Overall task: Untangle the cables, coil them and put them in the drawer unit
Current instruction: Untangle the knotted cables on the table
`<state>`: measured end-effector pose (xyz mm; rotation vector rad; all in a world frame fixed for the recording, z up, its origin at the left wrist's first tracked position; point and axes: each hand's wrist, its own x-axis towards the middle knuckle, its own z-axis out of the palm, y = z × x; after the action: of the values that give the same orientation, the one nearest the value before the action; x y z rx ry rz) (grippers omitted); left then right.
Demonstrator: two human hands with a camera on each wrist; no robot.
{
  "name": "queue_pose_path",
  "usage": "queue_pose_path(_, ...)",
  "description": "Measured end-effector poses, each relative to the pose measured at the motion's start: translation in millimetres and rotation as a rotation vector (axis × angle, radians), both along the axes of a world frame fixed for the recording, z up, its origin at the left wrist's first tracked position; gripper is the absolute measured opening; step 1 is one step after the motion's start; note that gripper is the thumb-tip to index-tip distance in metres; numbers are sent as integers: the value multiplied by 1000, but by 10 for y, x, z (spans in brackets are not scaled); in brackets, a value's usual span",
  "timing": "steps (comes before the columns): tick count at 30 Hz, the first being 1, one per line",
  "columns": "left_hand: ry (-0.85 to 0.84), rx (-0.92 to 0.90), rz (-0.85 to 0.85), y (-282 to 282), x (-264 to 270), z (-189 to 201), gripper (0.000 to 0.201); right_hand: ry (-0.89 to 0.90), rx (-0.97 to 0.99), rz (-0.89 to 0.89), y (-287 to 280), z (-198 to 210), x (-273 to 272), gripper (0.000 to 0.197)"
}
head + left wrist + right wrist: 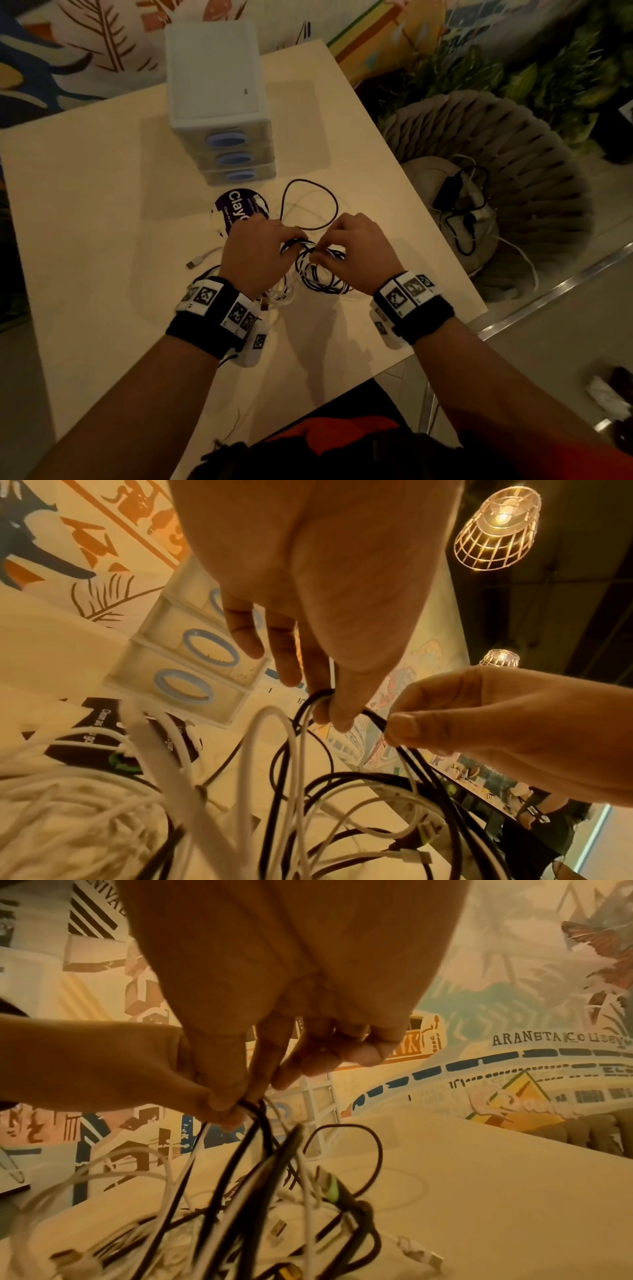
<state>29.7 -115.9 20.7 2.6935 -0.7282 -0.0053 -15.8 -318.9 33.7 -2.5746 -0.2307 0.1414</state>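
A tangle of black and white cables (318,270) lies on the pale table (102,212) in front of me. My left hand (263,240) pinches a black cable (342,712) and a white one at the top of the tangle. My right hand (352,246) pinches the same black cable (253,1123) close beside it, a little above the table. One black loop (310,205) lies flat beyond my hands. A white USB plug (195,262) points left. The white drawer unit (219,102) with blue ring handles stands at the back, all its drawers closed.
A round purple-labelled lid (236,209) lies between the drawer unit and the cables. Right of the table stands a ribbed grey stool (513,192) holding more cables and an adapter. The table's right edge (445,240) is close to my right hand.
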Motion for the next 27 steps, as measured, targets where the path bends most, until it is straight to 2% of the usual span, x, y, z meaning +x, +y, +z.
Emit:
queue_pose_path(2, 16, 5, 25, 13, -5, -13, 16, 12, 13, 0, -3, 1, 11, 17)
queue_pose_path(7, 37, 70, 75, 65, 21, -79, 24, 220, 52, 112, -182, 28, -99, 21)
queue_pose_path(11, 70, 63, 46, 9, -4, -58, 29, 273, 111, 43, -357, 18, -229, 18)
queue_pose_path(16, 50, 95, 1, -85, -33, -6, 21, 327, 119, 57, -18, 124, -104, 32)
queue_pose_path(19, 60, 95, 31, -17, 28, -9, 21, 295, 170, 10, 50, 151, -21, 25)
queue_pose_path(24, 113, 54, 134, 167, 100, -32, 26, 412, 345, 11, -227, 124, -146, 17)
queue_pose_path(27, 129, 32, 129, 175, 82, -25, 28, 445, 333, -5, -379, 81, -223, 22)
